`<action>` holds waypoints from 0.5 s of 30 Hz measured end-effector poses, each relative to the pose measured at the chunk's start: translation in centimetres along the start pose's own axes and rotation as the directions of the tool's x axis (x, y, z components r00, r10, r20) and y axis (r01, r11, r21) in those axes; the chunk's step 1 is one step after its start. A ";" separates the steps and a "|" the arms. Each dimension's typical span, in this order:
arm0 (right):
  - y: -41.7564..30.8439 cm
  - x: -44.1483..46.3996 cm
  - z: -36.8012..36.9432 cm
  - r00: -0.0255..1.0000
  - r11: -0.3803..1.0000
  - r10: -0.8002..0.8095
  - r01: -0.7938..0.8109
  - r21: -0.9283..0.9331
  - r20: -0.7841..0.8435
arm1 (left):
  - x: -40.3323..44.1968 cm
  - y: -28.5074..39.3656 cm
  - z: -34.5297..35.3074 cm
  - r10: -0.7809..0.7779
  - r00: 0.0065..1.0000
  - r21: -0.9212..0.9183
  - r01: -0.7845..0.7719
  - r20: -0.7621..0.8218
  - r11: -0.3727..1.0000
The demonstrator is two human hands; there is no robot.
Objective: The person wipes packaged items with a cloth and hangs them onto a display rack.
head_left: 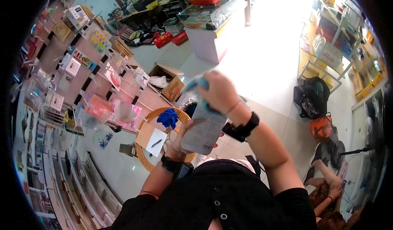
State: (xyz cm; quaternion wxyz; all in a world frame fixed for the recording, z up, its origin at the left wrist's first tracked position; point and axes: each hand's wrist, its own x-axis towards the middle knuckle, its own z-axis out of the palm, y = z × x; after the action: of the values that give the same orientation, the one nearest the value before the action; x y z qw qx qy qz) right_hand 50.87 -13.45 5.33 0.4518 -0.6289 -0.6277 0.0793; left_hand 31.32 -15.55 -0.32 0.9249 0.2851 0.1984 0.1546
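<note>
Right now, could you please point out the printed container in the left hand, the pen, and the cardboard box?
Printed container (203,130): head view, middle of its printed face.
Pen (156,143): head view, middle of its barrel.
Cardboard box (174,88): head view, its outer side wall.

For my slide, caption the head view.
Left hand holds a printed package; the blurred right hand is at its upper end.

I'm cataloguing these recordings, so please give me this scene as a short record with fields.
left hand: holds a grey printed package
right hand: blurred, over the package's far end, gripping a light-blue item too blurred to identify
round wicker stand: blue bundle, open notebook, pen on its page
floor: open cardboard box, black bag
</note>
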 end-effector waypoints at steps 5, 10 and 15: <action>4.0 1.4 -5.3 0.957 0.965 0.194 -0.146 0.218 -0.216 | -0.8 0.9 1.7 0.118 0.984 -0.070 -0.110 0.134 0.992; -2.6 -2.1 -7.5 0.940 0.728 0.060 0.189 0.659 -0.336 | 0.6 1.3 1.7 0.102 0.992 -0.168 -0.088 0.077 0.982; -1.7 -3.3 -4.5 0.979 0.461 0.146 0.061 0.885 -0.143 | 2.0 -0.5 0.3 0.214 0.975 -0.103 -0.208 0.054 0.973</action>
State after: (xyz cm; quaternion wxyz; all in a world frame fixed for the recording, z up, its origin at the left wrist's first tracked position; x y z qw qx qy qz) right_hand 52.00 -18.74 7.51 0.7703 -0.3233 -0.4307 0.3414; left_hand 33.31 -15.29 -0.99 0.9219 0.2645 0.1293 0.2519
